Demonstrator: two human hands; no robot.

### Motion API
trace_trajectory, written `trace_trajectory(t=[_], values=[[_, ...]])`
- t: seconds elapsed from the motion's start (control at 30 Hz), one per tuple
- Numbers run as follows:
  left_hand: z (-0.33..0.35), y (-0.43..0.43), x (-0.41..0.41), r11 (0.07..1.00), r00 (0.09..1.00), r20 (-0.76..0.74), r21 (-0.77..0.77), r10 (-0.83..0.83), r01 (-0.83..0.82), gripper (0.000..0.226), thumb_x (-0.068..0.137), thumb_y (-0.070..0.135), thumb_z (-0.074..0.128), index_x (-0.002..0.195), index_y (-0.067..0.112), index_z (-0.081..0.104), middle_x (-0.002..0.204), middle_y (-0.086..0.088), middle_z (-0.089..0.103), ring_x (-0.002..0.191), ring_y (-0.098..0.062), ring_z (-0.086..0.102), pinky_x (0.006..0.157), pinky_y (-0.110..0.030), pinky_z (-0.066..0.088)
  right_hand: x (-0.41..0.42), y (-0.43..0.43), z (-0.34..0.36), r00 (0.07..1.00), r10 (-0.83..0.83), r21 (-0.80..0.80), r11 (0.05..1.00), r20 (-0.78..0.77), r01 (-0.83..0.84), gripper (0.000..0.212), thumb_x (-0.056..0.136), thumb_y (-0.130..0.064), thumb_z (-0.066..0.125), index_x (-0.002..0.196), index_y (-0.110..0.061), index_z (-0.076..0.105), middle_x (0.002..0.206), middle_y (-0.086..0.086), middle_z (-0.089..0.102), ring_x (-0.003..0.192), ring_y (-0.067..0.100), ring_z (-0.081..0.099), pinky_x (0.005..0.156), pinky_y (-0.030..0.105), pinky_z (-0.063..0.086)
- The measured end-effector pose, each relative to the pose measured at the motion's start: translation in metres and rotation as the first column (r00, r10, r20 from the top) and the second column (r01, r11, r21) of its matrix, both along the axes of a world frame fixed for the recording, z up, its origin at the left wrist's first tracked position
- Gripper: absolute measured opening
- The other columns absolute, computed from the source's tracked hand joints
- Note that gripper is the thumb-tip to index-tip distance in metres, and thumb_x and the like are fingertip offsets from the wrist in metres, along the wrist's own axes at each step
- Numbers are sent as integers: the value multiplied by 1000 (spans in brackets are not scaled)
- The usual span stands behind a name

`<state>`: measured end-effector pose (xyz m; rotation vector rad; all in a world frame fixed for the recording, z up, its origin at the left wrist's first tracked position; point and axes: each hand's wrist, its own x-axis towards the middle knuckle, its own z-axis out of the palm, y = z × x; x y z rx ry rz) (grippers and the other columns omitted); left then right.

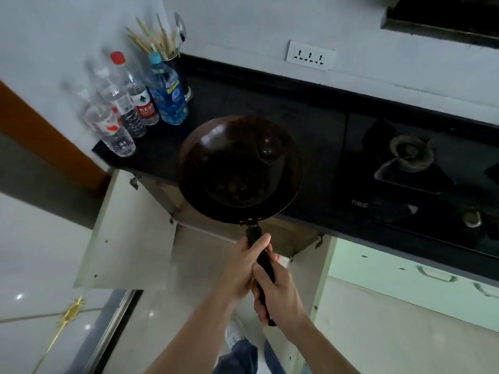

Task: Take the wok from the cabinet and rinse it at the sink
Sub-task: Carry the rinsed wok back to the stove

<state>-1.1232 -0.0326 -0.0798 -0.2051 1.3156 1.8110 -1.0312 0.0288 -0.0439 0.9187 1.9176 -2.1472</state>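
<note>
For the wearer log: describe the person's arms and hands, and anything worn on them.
Both the left hand and the right hand are bare: no gloves, rings or watch show. The left forearm and the right forearm are uncovered to the frame's edge, with no sleeve in view.

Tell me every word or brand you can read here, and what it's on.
"农夫山泉", slightly blurred: red label of the red-capped bottle.
Blue bottle label: too blurred to read.
Pale brand mark on the hob: too blurred to read.
Wok: no text visible.
</note>
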Motion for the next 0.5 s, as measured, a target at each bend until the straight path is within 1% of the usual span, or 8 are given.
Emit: trace_trajectory(t=[0.07,0.17,0.3,0.37,0.5], values=[[0,15,-12,1000,1000,-19,-2,-14,14,21,94,22,66,84,5,60,69,-9,60,71,-24,64,82,-38,54,-11,13,-1,1000,-20,3,1000,-4,20,30,105,-21,45,85,-2,55,59,13,57,36,22,44,38,30,38],[0,39,-30,1000,1000,2,16,9,-9,19,93,17,67,79,7,61,68,-7,60,64,-20,61,85,-40,54,-29,33,-4,999,-37,9,999,-1,37,32,104,-23,46,82,-2,55,59,13,57,37,22,45,40,30,39],[-2,60,-56,998,998,-22,0,-59,59,19,92,22,69,84,6,61,68,-8,60,66,-20,62,89,-39,55,-53,56,-8,999,-46,43,998,2,46,30,104,-23,47,82,-4,55,59,11,58,37,21,47,40,31,40],[-4,71,-70,997,997,-14,3,-78,78,19,92,23,69,87,7,60,70,-8,59,70,-22,63,88,-39,55,-65,68,-11,999,-48,47,998,5,48,30,104,-22,48,82,-3,55,59,11,58,37,21,47,39,31,41],[-9,87,-93,997,996,-14,-5,-83,83,17,93,21,68,88,6,60,70,-7,61,69,-20,65,94,-44,54,-87,85,-15,999,-43,40,998,7,43,30,104,-20,48,80,-2,54,58,12,57,37,21,47,37,29,41]])
